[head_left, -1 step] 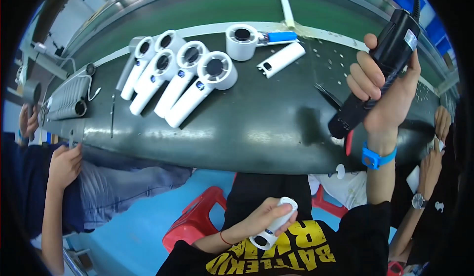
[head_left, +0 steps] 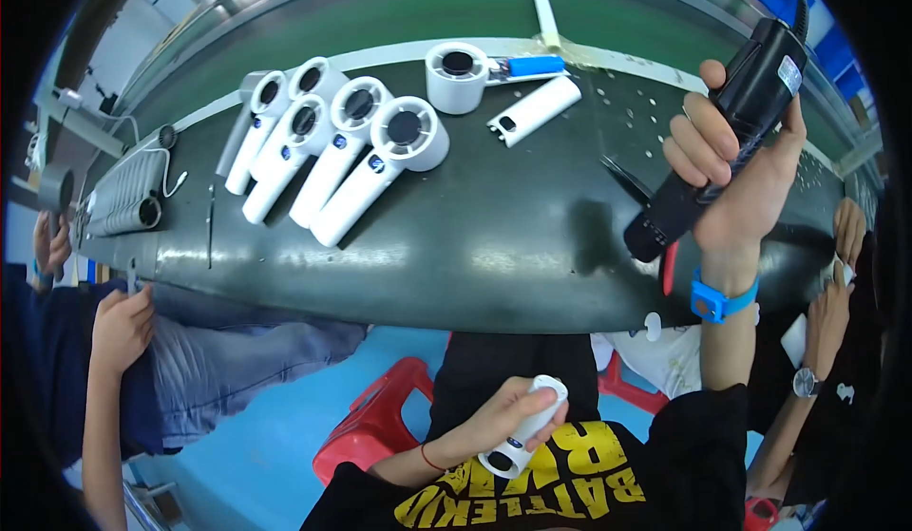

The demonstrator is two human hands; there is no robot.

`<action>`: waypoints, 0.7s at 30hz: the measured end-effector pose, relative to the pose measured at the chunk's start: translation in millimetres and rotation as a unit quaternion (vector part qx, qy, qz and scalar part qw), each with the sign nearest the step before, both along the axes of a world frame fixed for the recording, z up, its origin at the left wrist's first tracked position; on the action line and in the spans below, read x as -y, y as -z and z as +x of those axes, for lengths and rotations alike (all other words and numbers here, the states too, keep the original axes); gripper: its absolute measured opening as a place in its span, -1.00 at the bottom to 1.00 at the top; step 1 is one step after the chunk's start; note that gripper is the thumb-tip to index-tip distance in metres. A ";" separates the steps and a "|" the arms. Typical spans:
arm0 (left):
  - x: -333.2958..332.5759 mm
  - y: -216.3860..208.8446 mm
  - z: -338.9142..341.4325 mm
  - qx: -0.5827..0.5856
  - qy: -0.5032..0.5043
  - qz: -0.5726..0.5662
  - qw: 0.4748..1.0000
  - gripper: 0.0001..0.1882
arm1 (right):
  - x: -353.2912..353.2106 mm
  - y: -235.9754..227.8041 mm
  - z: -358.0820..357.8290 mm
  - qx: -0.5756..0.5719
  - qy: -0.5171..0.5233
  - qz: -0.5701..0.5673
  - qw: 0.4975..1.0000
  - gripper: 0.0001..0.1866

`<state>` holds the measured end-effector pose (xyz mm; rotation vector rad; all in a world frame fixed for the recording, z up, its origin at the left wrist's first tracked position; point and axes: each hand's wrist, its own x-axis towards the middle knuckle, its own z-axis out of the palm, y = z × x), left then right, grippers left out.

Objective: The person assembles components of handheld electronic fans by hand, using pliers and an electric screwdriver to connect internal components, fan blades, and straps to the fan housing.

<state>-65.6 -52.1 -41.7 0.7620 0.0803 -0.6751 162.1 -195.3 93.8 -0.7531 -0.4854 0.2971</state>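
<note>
Low in front of my black shirt, my left hand [head_left: 503, 417] is closed round a white tubular fan handle [head_left: 503, 461]. The handle is tilted, with a round opening at its lower end. Raised over the right side of the table, my right hand [head_left: 727, 165] grips a black corded electric screwdriver [head_left: 760, 80]. Its cord runs up from the top, and its nose points down to the left; no bit can be made out. Beneath that nose lie dark tweezers [head_left: 627, 181] and a red-handled tool [head_left: 669, 270], partly hidden.
Several white handheld fans [head_left: 410, 134] lie on the dark table [head_left: 456, 237]. Behind them stands an opened fan [head_left: 456, 80] with a blue battery [head_left: 535, 66], beside a loose white cover [head_left: 535, 111]. Grey fan parts [head_left: 123, 213] lie left. Co-workers' hands [head_left: 123, 322] flank me.
The view has shifted slightly, so the table items sit a little further left. Both hands keep their holds.
</note>
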 end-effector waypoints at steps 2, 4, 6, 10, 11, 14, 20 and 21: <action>0.7 0.9 2.3 -0.017 -0.005 0.005 1.000 -0.53 | 6.5 13.1 2.5 -0.008 0.005 0.021 1.000 -0.38; 0.8 -0.1 3.6 -0.019 -0.007 -0.002 1.000 -0.53 | 7.9 22.8 4.0 0.005 0.001 0.041 0.999 -0.21; -2.3 2.5 4.1 -0.007 -0.001 -0.017 1.000 -0.54 | 5.6 28.1 0.9 -0.017 0.005 0.035 0.999 -0.19; -4.5 -13.7 6.2 0.059 -0.057 0.012 0.997 -0.69 | -11.9 32.7 -4.8 -0.042 0.045 -0.001 0.998 -0.33; -5.6 -16.1 6.8 0.055 -0.056 0.010 0.997 -0.69 | -15.1 34.7 -4.7 -0.044 0.048 -0.012 0.998 -0.33; -11.1 -18.2 11.8 0.075 -0.070 0.051 0.993 -0.61 | -13.1 35.4 -2.4 -0.034 0.010 -0.008 0.999 -0.34; -13.7 -21.6 21.2 0.083 -0.088 0.086 0.989 -0.74 | -12.9 37.7 -6.7 0.012 -0.030 -0.022 0.999 -0.36; -14.0 -21.8 21.7 0.079 -0.095 0.096 0.988 -0.78 | -13.7 36.4 -8.1 0.007 -0.009 -0.024 1.000 -0.38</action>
